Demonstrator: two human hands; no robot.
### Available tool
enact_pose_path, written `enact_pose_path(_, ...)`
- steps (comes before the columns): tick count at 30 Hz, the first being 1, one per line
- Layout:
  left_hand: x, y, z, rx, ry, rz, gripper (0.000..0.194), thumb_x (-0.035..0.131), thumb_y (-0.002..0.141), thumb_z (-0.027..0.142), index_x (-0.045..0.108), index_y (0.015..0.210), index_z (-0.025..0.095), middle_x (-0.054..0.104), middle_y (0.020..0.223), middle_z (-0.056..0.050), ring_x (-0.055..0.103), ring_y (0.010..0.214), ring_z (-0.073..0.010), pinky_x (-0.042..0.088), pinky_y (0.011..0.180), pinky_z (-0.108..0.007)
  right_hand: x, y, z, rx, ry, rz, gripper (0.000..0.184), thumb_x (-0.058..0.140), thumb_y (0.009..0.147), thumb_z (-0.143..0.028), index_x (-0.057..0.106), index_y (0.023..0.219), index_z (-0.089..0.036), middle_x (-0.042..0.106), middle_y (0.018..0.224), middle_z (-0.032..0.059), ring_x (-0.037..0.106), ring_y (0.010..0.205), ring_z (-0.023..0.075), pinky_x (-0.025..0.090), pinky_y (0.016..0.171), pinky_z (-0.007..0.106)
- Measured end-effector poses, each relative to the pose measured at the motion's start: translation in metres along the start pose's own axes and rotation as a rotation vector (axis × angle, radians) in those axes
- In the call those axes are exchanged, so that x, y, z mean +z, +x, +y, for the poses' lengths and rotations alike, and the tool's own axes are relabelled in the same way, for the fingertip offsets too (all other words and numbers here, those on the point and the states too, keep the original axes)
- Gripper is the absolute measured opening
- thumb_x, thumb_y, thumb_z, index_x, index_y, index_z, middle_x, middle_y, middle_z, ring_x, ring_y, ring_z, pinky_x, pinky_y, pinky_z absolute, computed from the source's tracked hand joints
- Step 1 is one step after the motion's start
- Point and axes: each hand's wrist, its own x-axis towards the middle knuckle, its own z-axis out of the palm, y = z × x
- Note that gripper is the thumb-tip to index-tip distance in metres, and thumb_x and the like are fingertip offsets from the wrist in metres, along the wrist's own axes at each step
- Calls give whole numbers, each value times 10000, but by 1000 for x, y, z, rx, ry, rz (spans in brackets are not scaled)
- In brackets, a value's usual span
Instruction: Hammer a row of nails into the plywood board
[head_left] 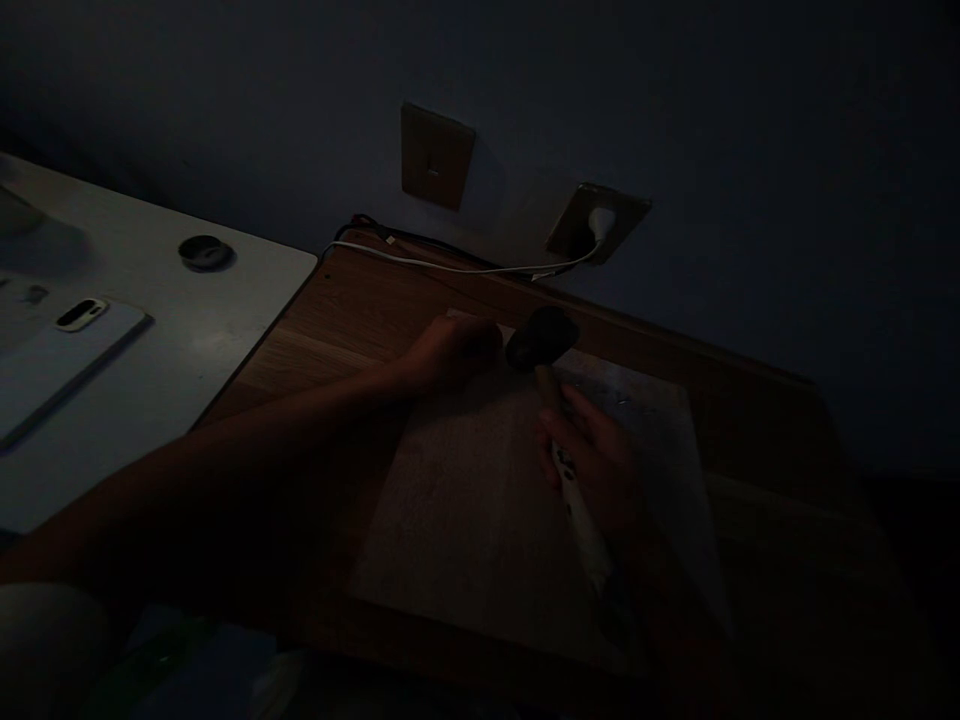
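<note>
**View:** head camera, one view; the scene is very dim.

**Right hand** (592, 460)**:** fingers wrap closed around the handle of a black-headed mallet (541, 338), gripping it below the head.

**Left hand** (450, 352)**:** lies curled at the far part of the pale stone slab (480, 500), just beside the mallet head. Whether it is closed or holds anything cannot be told in this light.

**Mallet position:** above the slab's far half, head near the far edge; contact with the slab cannot be confirmed.

**Handling:** judged top-heavy but manageable in one hand, with the head carrying the weight. The handle below the head looks the sound place to hold. The slab is judged heavy, stiff and liable to chip at its corners.

**Surroundings:** the slab lies on a wooden desk (322, 345). A white cable (450, 268) runs along the desk's back edge to a white plug (601, 224) in a wall socket. A white table (165, 225) adjoins on the left, bearing a round dark object (204, 252).

**Hidden:** the lower handle fades into shadow below the right hand, and its black marks are unreadable. The near slab edge is dark.
</note>
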Motion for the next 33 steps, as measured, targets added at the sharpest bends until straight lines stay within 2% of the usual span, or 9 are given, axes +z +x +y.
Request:
enact_pose_path(4, 2, -1, 0, -55, -68, 0, 338, 677, 866, 149, 675, 1204, 163, 818, 985, -43, 774, 858, -164, 533, 739, -231, 6, 8, 0, -48, -21, -27, 327, 712, 875, -559, 597, 899, -253, 545, 587, -88, 455, 372, 93, 346, 342, 237)
enact_pose_path(8, 1, -2, 4, -75, -27, -10, 495, 689, 843, 143, 622, 1334, 157, 822, 970, -45, 778, 854, -175, 535, 739, -234, 7, 8, 1, -47, -14, -41, 331, 707, 880, -561, 589, 913, -254, 539, 580, -90, 458, 375, 97, 344, 336, 235)
enact_pose_path(15, 0, -2, 2, -90, 17, -5, 569, 721, 816, 146, 606, 1372, 179, 817, 1014, -35, 784, 904, -195, 535, 742, -240, 7, 8, 7, -44, -24, -48, 360, 710, 881, -564, 623, 982, -230, 581, 675, -74, 482, 396, 87, 379, 356, 239)
enact_pose_path(20, 0, -1, 4, -83, 6, -4, 520, 714, 837, 140, 622, 1349, 161, 818, 1025, -56, 787, 922, -197, 548, 770, -244, 8, 7, 8, -39, -10, -36, 418, 729, 861, -558, 659, 1084, -212, 585, 651, -77, 478, 393, 93, 364, 355, 239)
enact_pose_path(24, -1, -2, 4, -106, 4, -38, 444, 680, 878, 157, 628, 1319, 177, 822, 1017, -48, 783, 914, -185, 558, 774, -248, 5, -10, 15, 29, 109, 62, 444, 799, 808, -561, 665, 1063, -223, 559, 582, -92, 451, 369, 93, 336, 351, 226)
enact_pose_path(27, 0, -2, 2, -101, -4, -37, 455, 690, 872, 156, 627, 1321, 182, 822, 1040, -48, 782, 922, -180, 568, 794, -258, 0, -35, 22, 138, 229, 250, 475, 840, 740, -559, 669, 1037, -230, 588, 594, -80, 467, 369, 99, 339, 348, 221)
enact_pose_path(31, -1, -3, 1, -83, -8, -44, 409, 698, 879, 164, 644, 1283, 186, 820, 1035, -42, 783, 929, -177, 579, 830, -269, -12, -72, 32, 303, 233, 428, 453, 819, 726, -620, 583, 712, -233, 561, 542, -34, 502, 410, 124, 398, 378, 240)
enact_pose_path(33, -1, -2, 1, -70, -1, -38, 396, 711, 867, 160, 656, 1258, 186, 818, 1035, -39, 782, 934, -177, 580, 837, -271, -20, -88, 42, 338, 199, 514, 470, 778, 771, -660, 580, 701, -240, 574, 565, -21, 502, 421, 133, 407, 380, 254)
